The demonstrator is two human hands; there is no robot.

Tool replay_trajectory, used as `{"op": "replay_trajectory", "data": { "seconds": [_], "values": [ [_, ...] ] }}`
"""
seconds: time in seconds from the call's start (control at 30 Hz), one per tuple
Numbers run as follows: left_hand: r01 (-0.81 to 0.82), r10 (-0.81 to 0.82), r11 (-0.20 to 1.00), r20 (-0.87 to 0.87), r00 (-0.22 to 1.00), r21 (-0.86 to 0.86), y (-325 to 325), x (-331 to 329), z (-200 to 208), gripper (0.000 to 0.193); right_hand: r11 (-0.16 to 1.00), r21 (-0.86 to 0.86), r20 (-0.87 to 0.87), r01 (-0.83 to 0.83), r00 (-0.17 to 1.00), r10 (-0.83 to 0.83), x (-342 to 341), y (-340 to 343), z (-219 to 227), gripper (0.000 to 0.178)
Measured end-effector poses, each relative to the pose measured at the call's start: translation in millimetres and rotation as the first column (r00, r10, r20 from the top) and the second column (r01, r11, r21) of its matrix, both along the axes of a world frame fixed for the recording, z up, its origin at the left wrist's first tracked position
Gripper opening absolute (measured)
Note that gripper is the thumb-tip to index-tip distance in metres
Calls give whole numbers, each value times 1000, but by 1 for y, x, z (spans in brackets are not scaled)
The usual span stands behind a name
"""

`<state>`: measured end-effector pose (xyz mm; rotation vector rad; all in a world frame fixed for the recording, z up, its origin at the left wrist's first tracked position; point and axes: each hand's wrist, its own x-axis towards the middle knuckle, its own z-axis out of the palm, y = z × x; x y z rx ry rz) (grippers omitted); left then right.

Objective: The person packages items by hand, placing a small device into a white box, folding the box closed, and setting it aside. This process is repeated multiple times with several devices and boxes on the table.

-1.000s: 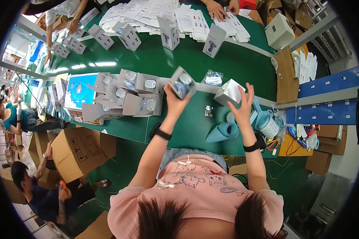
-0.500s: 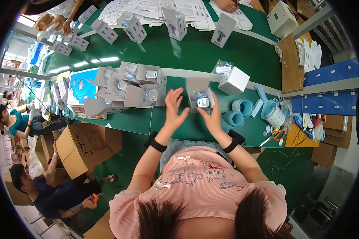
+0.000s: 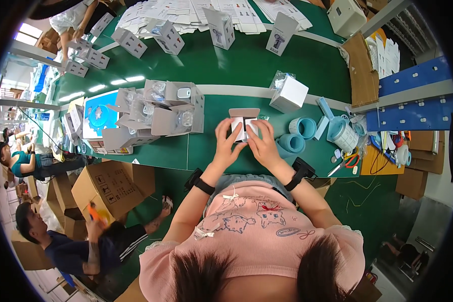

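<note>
A small white carton (image 3: 244,112) stands on the green bench in front of me, its back lid flap raised. The two small side flaps are folded inward over the opening, with a dark gap between them. My left hand (image 3: 227,140) grips the carton's left side, fingertips on the left flap. Against the right side, my right hand (image 3: 263,142) is closed in the same way on the other flap. What lies inside is mostly hidden. To the left is a cluster of open cartons (image 3: 178,113) holding plastic-bagged parts.
Right of my hands stand teal tape rolls (image 3: 292,144), a closed white box (image 3: 289,94) and red-handled scissors (image 3: 351,161). Open cartons (image 3: 220,29) line the far side before flat printed sheets. A person (image 3: 80,246) sits at lower left beside a large brown carton (image 3: 108,189).
My left hand has come in from beside the carton to grip it. The side flaps are now folded inward. The seated person has lifted an orange tool off to the left.
</note>
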<state>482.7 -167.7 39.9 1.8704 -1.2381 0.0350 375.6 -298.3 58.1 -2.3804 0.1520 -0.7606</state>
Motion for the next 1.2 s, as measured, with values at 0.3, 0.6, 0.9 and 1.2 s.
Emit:
{"op": "replay_trajectory", "data": {
  "seconds": [0.3,0.6,0.9,1.2],
  "values": [
    [14,-257,858,-405,878,-514,-25,12,-1,44,944,319,14,88,995,-98,1,4,-8,35],
    [325,-335,942,-157,929,-87,6,23,41,43,883,468,-78,-17,995,61,-9,-14,-3,53],
    [266,-292,949,161,943,169,-1,18,45,51,923,375,-123,-84,983,139,-8,-18,1,70],
    [257,-265,962,91,960,90,-9,17,51,52,925,376,-112,-47,989,96,-9,-17,-5,72]
  ]
}}
